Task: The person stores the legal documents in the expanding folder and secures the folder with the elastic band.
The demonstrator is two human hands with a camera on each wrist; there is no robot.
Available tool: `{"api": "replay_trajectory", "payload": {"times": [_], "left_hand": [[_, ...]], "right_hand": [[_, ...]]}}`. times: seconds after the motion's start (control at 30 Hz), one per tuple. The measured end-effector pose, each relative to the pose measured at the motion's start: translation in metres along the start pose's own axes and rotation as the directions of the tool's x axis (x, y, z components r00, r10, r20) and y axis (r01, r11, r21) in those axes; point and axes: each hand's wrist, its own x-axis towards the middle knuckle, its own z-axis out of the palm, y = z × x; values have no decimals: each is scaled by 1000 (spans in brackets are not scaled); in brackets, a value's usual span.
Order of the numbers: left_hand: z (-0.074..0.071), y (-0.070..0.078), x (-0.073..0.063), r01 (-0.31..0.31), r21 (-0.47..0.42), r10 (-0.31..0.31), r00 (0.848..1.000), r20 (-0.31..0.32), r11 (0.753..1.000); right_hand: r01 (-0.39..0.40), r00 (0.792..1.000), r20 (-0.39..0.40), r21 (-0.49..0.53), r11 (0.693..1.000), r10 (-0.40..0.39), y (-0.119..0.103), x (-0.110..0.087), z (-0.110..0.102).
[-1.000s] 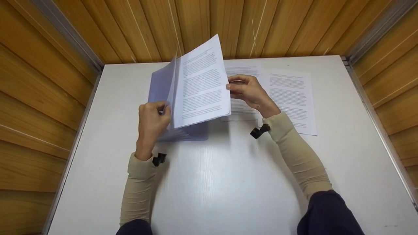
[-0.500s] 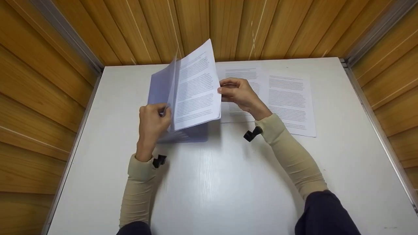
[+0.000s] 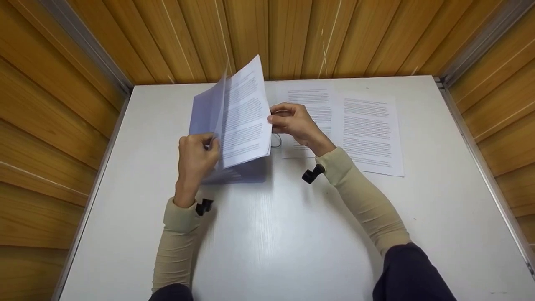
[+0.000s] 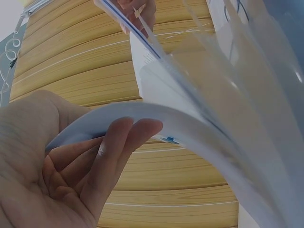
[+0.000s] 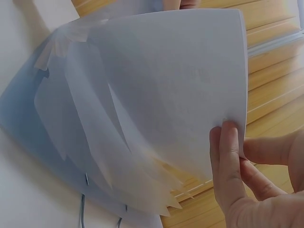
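Note:
A translucent blue display folder (image 3: 203, 110) lies spread at the left of the table, several clear pockets (image 5: 102, 128) fanned out inside it. My left hand (image 3: 195, 158) grips its raised leaves near the lower edge, fingers curled; the left wrist view shows them bent in an arc over the fingertips (image 4: 147, 128). Printed papers (image 3: 246, 121) stand tilted up, their left side behind a clear pocket edge. With thumb and fingers, my right hand (image 3: 294, 123) pinches the papers' right edge. In the right wrist view, that pinch sits at the sheet's edge, the paper's back facing the camera.
Two more printed pages lie flat on the white table (image 3: 259, 234): a middle page (image 3: 309, 98), partly behind my right hand, and a right page (image 3: 368, 129). A thin dark elastic cord (image 3: 276, 141) loops out by the folder. Wood-plank walls (image 3: 292, 37) border the table.
My right hand has moved left and slightly down with the papers, bringing them closer to the folder. The elastic cord now shows beside them. My left hand has hardly moved.

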Motion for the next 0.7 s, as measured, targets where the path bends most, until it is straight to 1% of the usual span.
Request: {"api": "replay_trajectory", "payload": {"times": [0.27,0.5,0.7], "left_hand": [[-1,1,0,2,-21,-2,1000,4,1000],[0,1,0,-25,-23,25,1000,11,999],[1,1,0,-14,-16,14,1000,10,1000]], "right_hand": [[18,1000,14,-4,1000,-18,3,3,10],[23,1000,4,-39,999,-22,6,6,18],[34,999,11,-36,999,-34,7,8,26]]}}
